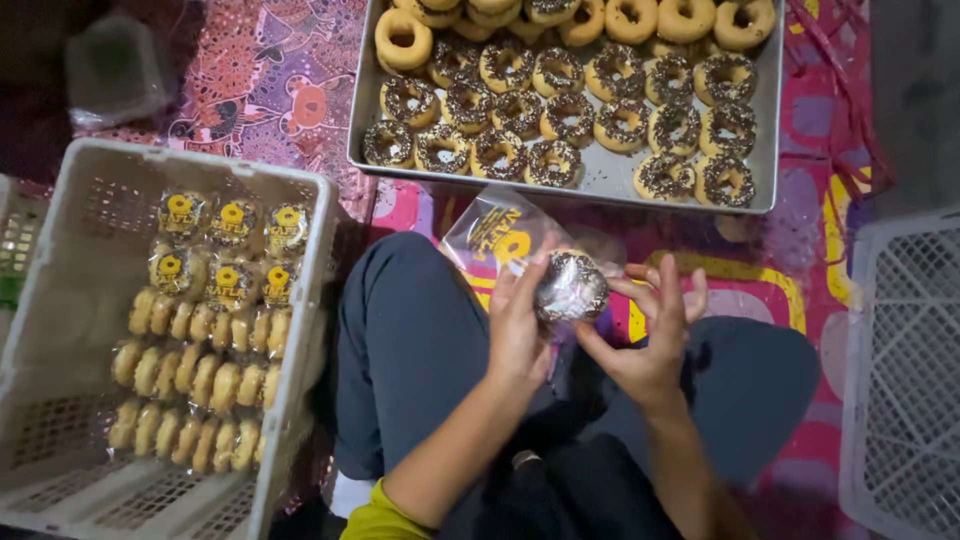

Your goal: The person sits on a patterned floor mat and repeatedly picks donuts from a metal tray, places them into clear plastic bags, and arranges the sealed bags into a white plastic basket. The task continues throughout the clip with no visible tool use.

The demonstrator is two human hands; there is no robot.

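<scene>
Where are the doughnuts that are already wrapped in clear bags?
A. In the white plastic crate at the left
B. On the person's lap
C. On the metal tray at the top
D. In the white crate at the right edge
A: the bagged doughnuts stand in rows inside the white plastic crate at the left, while the metal tray holds only unwrapped ones.

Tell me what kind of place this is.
Probably a small home doughnut-packing spot, worked on the floor. A metal tray holds rows of sprinkled doughnuts, a white crate holds bagged ones, and the left hand and right hand hold a doughnut in a clear bag above a patterned mat.
</scene>
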